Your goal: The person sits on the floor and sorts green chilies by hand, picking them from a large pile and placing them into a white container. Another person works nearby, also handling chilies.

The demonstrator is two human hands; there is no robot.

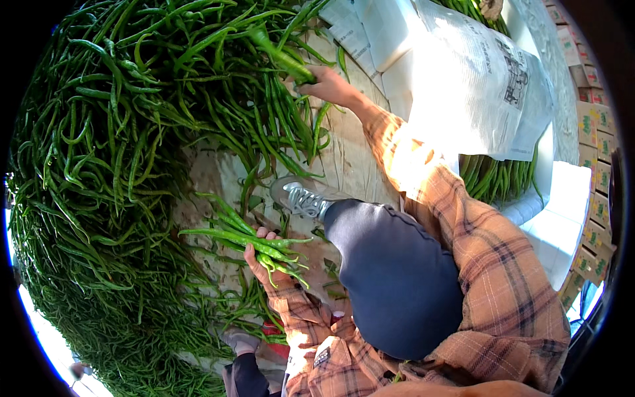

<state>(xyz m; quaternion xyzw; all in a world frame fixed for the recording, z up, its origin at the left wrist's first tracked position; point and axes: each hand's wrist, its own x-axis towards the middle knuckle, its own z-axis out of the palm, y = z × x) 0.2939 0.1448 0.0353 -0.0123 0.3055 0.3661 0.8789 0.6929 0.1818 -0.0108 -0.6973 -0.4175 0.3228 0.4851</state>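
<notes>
My left hand (254, 262) is closed around a small bunch of long green chili peppers (268, 249), their tips and stems sticking out on both sides. Farther off, my right hand (324, 85) grips another few green chili peppers (281, 59), smeared by motion at their far end. That hand is over the right edge of a large heap of green chili peppers (99, 152), which fills the left side and the far part of the view. Loose peppers (281, 126) lie spread beneath and beside my right hand.
A pale, dirty ground sheet (357, 149) shows between heap and legs. My grey shoe (301, 196) stands on it. At the right, a white box (544, 149) holds green peppers (496, 177) partly covered by newspaper (473, 79). Printed cartons (598, 172) are stacked beyond it.
</notes>
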